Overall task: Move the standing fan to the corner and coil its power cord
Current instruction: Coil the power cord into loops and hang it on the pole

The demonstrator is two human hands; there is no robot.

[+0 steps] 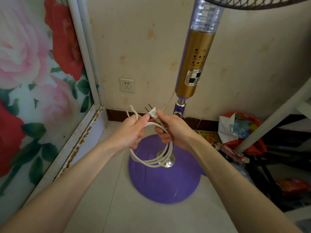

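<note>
The standing fan (193, 64) stands upright by the back wall, with a gold control column, a purple pole and a round purple base (161, 185) on the floor. Its white power cord (151, 161) hangs in several loops above the base. My left hand (133, 132) grips the top of the loops, with a small loop sticking out above the fist. My right hand (173, 128) pinches the cord just behind the two-pin plug (152, 112), which points up and to the left. A thin stretch of cord runs from my hands up to the bottom of the gold column.
A wall socket (127, 85) sits left of the fan pole. A floral panel (33, 81) in a rusty white frame forms the left side of the corner. Bags and packets (239, 130) lie at the right under a white slanted rail (276, 118).
</note>
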